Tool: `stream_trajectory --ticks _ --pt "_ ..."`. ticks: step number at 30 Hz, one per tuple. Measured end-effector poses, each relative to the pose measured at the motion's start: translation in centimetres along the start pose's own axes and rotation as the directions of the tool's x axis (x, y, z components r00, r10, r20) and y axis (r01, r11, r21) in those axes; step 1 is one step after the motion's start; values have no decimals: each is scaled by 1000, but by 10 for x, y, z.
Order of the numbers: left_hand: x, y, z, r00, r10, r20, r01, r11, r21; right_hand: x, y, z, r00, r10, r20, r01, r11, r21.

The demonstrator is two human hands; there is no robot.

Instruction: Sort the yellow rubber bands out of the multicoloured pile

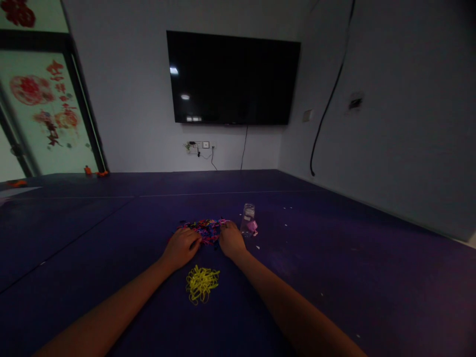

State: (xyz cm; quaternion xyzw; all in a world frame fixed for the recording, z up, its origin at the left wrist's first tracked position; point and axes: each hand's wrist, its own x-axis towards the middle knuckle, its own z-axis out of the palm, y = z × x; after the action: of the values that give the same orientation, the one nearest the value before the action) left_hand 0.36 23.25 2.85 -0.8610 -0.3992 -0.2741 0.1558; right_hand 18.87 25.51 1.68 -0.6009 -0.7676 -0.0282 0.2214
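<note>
A spread pile of mixed-colour bands (208, 230), mostly red, blue and pink, lies on the purple surface (297, 277). At its left edge rests my left hand (183, 246), fingers curled at the bands. My right hand (231, 239) touches the right edge of the pile with bent fingers. What either hand pinches is too small and dark to make out. Nearer to me, between my forearms, sits a loose heap of yellow bands (201, 283). A clear plastic container (248, 218) stands just right of my right hand, with a pink piece (252, 226) beside it.
Small white scraps (258, 247) dot the surface on the right. Orange objects (101, 174) lie at the far left edge, by a glass door. A black cable (329, 101) hangs along the right wall, and a large screen (234, 79) is mounted on the back wall.
</note>
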Motion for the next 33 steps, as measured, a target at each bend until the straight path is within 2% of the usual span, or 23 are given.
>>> stream_trajectory --ticks 5,14,25,29,33 --pt "0 -1 0 1000 3 17 -3 1000 -23 -1 -3 -4 999 -51 -12 51 999 -19" --pt "1 0 0 1000 1 13 0 999 -48 -1 -2 -2 1000 -7 16 8 1000 -9" --pt "1 0 1 1000 19 0 -19 999 -35 3 -1 0 987 -158 -8 158 987 24" --pt "1 -2 3 1000 4 7 -4 999 -36 2 -2 0 956 -291 -42 292 955 47" --pt "0 -6 7 1000 23 -17 -24 998 -62 2 -3 1 875 -482 -52 485 871 77"
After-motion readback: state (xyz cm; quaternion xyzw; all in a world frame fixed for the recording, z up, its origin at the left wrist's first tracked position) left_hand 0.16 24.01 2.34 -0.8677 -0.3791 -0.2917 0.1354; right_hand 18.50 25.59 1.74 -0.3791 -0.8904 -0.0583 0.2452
